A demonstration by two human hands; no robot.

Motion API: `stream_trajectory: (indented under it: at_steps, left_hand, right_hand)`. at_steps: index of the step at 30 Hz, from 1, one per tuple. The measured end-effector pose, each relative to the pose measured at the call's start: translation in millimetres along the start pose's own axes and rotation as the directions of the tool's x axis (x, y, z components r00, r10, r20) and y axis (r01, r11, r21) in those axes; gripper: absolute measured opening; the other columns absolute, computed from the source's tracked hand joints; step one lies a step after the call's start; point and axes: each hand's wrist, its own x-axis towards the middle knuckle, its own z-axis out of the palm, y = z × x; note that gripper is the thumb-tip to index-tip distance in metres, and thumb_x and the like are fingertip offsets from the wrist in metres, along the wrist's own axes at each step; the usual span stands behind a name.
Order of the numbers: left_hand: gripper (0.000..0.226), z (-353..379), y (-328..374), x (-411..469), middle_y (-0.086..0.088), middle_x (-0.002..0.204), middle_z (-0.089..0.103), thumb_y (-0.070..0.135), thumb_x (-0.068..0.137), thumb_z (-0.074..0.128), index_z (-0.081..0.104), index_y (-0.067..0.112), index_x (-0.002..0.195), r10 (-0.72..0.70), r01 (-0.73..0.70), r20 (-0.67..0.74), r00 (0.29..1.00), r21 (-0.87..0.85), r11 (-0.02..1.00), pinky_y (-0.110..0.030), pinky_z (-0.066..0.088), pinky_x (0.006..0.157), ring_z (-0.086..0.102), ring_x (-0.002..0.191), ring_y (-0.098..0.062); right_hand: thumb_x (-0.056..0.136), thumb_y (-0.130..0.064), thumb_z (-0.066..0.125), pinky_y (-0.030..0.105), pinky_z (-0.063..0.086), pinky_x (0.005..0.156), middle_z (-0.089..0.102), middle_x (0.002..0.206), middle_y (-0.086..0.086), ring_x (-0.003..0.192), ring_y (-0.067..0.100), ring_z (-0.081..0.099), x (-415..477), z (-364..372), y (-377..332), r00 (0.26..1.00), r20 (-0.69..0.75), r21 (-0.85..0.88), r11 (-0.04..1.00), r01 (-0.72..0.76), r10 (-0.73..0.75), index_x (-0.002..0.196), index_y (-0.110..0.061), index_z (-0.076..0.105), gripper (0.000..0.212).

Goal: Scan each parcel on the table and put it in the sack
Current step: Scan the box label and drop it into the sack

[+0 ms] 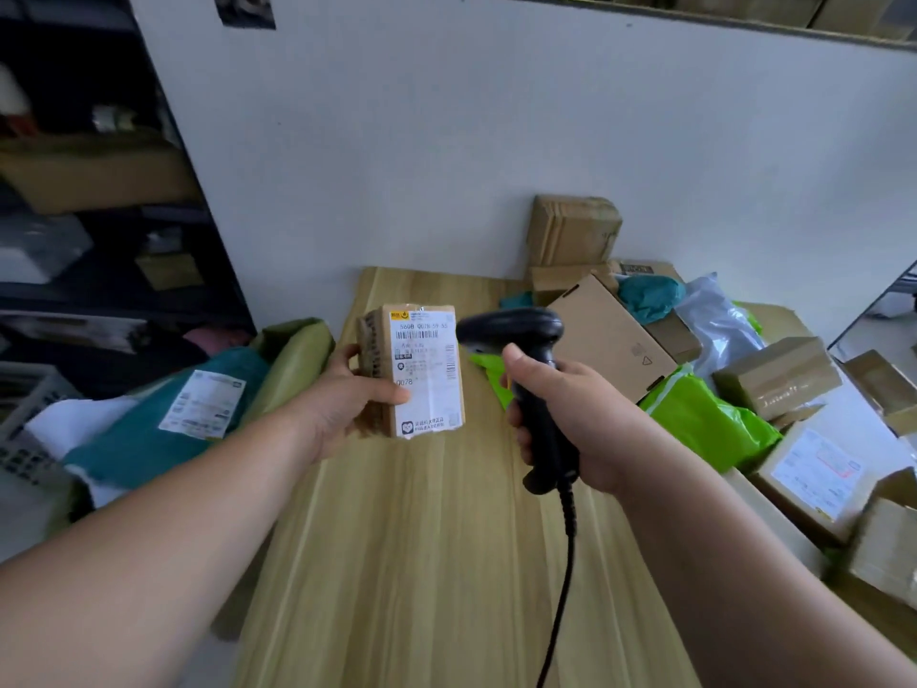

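Here we go: the left hand (347,394) has the small parcel (426,369) up off the table (422,538), held over its far-left corner, label face turned toward the camera. The thumb lies across the lower left of the label and the fingers are curled round the box's left side and back, a firm one-handed clamp. The right hand (570,414) is wrapped tight round the handle of the black scanner (516,330), thumb riding up the grip, with the scanner's head just beside the parcel's right edge and aimed at it; whether a finger is on the trigger I cannot tell. This looks like a stiff, taped cardboard box, and since one hand carries it, probably light. The tape may be a touch slick, so gripping it across the narrow sides, as now, seems the safe hold, and it keeps the barcodes at the top and right of the label uncovered. The sack (297,360) gapes just off the table's left edge, a teal parcel (149,439) already lying in it. More cartons and a green mailer bag (704,424) crowd the right edge, waiting.
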Motion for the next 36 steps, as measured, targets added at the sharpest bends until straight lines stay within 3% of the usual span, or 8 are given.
stream_trajectory:
  at_steps: [2,8,12,19,23,27,32,36]
  left_hand:
    - [0.091,-15.9,6.0,0.6,-0.002,0.11,0.067,-0.007,0.071,0.072,0.027,0.025,0.144,0.028,-0.028,-0.01,1.0,0.008,1.0,-0.038,0.054,0.065,0.065,0.094,-0.025]
    - [0.099,-62.6,19.0,4.1,-0.004,0.114,0.065,-0.007,0.066,0.075,0.025,0.026,0.145,0.074,-0.073,-0.033,0.997,0.03,0.997,-0.052,0.05,0.087,0.061,0.105,-0.031]
    - [0.092,-91.9,24.2,8.1,-0.002,0.109,0.066,-0.006,0.065,0.076,0.03,0.025,0.139,0.082,-0.081,-0.036,0.996,0.025,0.996,-0.041,0.054,0.065,0.064,0.098,-0.027]
    - [0.085,-141.7,25.9,18.7,-0.001,0.109,0.065,-0.002,0.063,0.079,0.035,0.03,0.128,0.077,-0.076,-0.048,0.996,0.03,0.997,-0.045,0.055,0.074,0.063,0.099,-0.025]
    - [0.082,-165.9,26.8,22.4,-0.002,0.109,0.065,-0.005,0.066,0.077,0.033,0.033,0.125,0.055,-0.055,-0.041,0.998,0.008,0.998,-0.043,0.057,0.065,0.066,0.096,-0.027]
    - [0.088,-191.8,27.5,24.5,-0.001,0.11,0.065,-0.007,0.068,0.076,0.03,0.029,0.134,0.051,-0.051,-0.04,0.998,0.008,0.999,-0.039,0.056,0.064,0.065,0.096,-0.024]
    - [0.098,-223.1,29.0,26.5,-0.002,0.115,0.062,-0.007,0.067,0.076,0.024,0.026,0.143,0.056,-0.054,-0.051,0.997,0.03,0.998,-0.05,0.051,0.089,0.061,0.104,-0.026]
    - [0.101,-244.3,30.6,25.9,0.001,0.112,0.062,-0.005,0.066,0.077,0.022,0.029,0.144,0.053,-0.05,-0.055,0.997,0.055,0.997,-0.045,0.055,0.078,0.062,0.099,-0.024]
  right_hand:
    - [0.091,-0.049,0.064,0.028,0.047,0.047,0.057,0.058,0.002,0.048,0.017,0.051,-1.5,14.2,-10.8,1.0,0.01,-0.015,1.0,-0.001,0.001,0.086,-0.013,0.053,0.039]
    - [0.09,-0.051,0.065,0.028,0.045,0.047,0.055,0.06,0.004,0.047,0.018,0.049,-2.2,56.8,-38.4,0.998,0.058,-0.035,0.999,-0.03,0.032,0.081,-0.012,0.053,0.042]
    - [0.088,-0.053,0.065,0.027,0.044,0.046,0.054,0.062,0.005,0.047,0.018,0.049,1.6,83.1,-50.5,0.997,0.062,-0.052,0.998,-0.044,0.047,0.081,-0.012,0.052,0.043]
    - [0.088,-0.054,0.065,0.027,0.044,0.045,0.054,0.06,0.004,0.046,0.018,0.048,15.3,130.2,-59.8,0.996,0.061,-0.083,0.995,-0.053,0.058,0.085,-0.011,0.053,0.044]
    - [0.087,-0.055,0.066,0.028,0.045,0.046,0.055,0.061,0.004,0.047,0.017,0.05,25.9,155.7,-62.4,0.996,0.062,-0.096,0.993,-0.063,0.069,0.087,-0.011,0.054,0.045]
    - [0.086,-0.055,0.066,0.028,0.046,0.046,0.056,0.061,0.004,0.046,0.017,0.05,36.8,186.6,-63.5,0.994,0.068,-0.108,0.991,-0.078,0.086,0.087,-0.011,0.055,0.046]
    - [0.087,-0.055,0.066,0.027,0.046,0.045,0.056,0.06,0.004,0.046,0.017,0.05,46.0,221.1,-65.8,0.991,0.079,-0.119,0.988,-0.095,0.105,0.083,-0.012,0.055,0.045]
    - [0.089,-0.053,0.064,0.027,0.045,0.046,0.055,0.059,0.003,0.047,0.016,0.049,48.4,242.3,-66.8,0.991,0.093,-0.123,0.988,-0.089,0.101,0.079,-0.013,0.054,0.043]
